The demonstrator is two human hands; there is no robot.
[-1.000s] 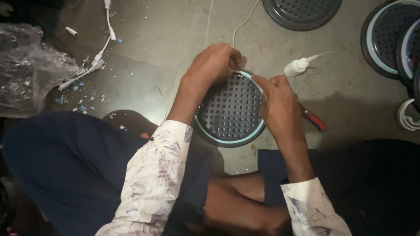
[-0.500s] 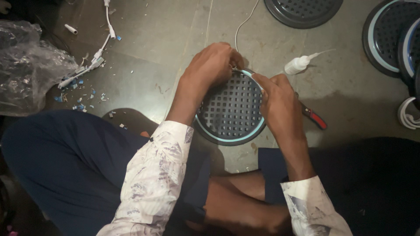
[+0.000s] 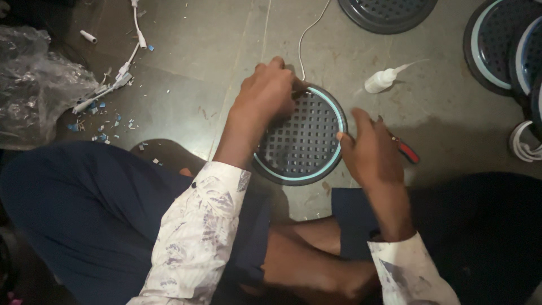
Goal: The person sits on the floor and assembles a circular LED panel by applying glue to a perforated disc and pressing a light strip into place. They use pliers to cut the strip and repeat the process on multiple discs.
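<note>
Your right hand is coming off the round grid disc now: a sec ago it was up at the top rim w/ the left, now it's sitting lower at the right edge, fingers loosely spread, gripping nothing, thumb just touching the pale blue ring round the rim. Your left hand is staying put at the top-left rim, fingers curled shut over the spot where the thin white wire is meeting the disc. Judging by that, the two-handed bit at the rim is easing off and the left alone is pinning the wire end. The disc is lying flat on the floor, just in front of your knees. Hard to make out: what the left fingers are actually pinching, since the knuckles are covering it. The red-handled tool is half hidden behind your right hand. The small white squeeze bottle is lying near, upper right; more discs are cut off at the frame edge.
</note>
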